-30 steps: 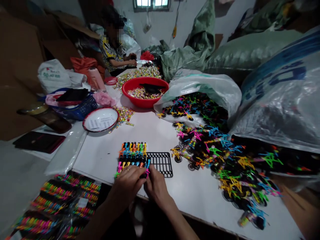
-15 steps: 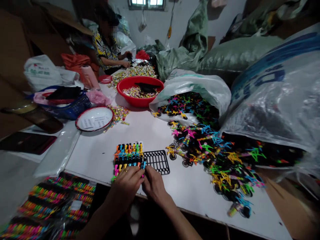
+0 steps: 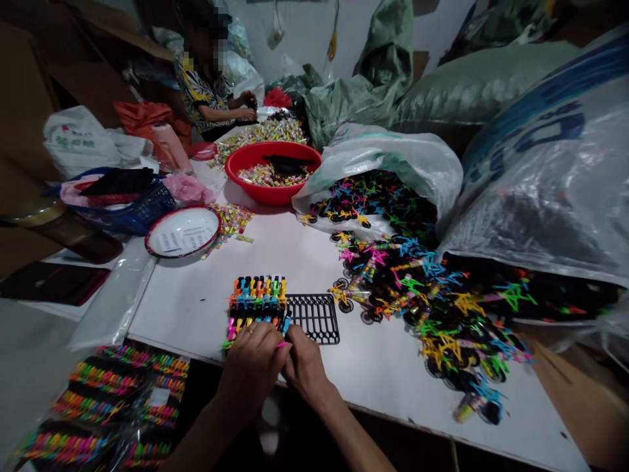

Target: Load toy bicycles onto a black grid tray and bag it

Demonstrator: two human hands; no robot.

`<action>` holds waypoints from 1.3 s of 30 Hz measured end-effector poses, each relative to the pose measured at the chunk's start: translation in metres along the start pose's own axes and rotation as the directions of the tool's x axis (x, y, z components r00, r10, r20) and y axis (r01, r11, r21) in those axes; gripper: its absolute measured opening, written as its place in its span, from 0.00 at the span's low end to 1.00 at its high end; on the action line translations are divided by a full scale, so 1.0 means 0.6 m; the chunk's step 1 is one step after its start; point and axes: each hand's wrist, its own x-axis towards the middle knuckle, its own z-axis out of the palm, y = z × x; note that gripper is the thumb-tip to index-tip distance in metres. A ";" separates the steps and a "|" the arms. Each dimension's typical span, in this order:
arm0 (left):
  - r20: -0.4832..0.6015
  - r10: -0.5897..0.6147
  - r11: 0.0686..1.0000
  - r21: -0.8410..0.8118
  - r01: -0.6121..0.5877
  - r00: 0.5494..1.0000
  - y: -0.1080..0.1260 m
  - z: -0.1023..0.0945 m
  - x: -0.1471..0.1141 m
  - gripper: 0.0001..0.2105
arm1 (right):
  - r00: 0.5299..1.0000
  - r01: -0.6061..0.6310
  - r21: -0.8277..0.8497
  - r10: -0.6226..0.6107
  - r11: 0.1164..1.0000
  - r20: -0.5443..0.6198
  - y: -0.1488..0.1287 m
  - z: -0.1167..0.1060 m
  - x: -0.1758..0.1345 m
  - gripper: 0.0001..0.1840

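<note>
While both hands meet at the near edge of the black grid tray (image 3: 314,318), I see my left hand (image 3: 253,367) and right hand (image 3: 305,367) pinching one small pink toy piece (image 3: 284,344) together (grip partly hidden). Right of the tray lies the bike pile (image 3: 432,308); behind it, a red bowl (image 3: 272,172).

Red basin (image 3: 268,194) w/ candies, white plate (image 3: 182,232), co-worker (image 3: 206,92) at far end.
</note>
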 end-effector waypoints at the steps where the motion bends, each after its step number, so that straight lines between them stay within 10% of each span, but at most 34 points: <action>1: -0.008 0.003 1.000 0.004 -0.003 1.000 0.001 0.001 -0.002 0.07 | 1.000 0.016 -0.023 -0.016 1.000 0.003 0.000 0.001 -0.002 0.07; 12: -0.117 0.201 0.979 -0.006 -0.203 0.973 -0.012 0.001 -0.017 0.10 | 0.995 0.032 -0.273 -0.005 0.961 0.100 0.002 -0.005 0.003 0.08; 28: -0.104 0.115 0.978 -0.164 -0.131 0.988 -0.013 -0.005 -0.001 0.07 | 0.974 0.221 -0.338 -0.190 0.915 0.124 0.017 -0.017 0.013 0.09; 35: -0.171 0.101 0.993 -0.041 -0.110 0.980 0.003 -0.019 0.003 0.07 | 0.959 -0.114 0.043 0.098 0.993 0.264 0.005 -0.064 0.028 0.11; 39: -0.217 0.011 0.999 -0.049 -0.022 0.976 -0.024 -0.056 0.054 0.08 | 0.912 -0.409 0.382 0.376 0.829 0.162 0.022 -0.074 0.032 0.15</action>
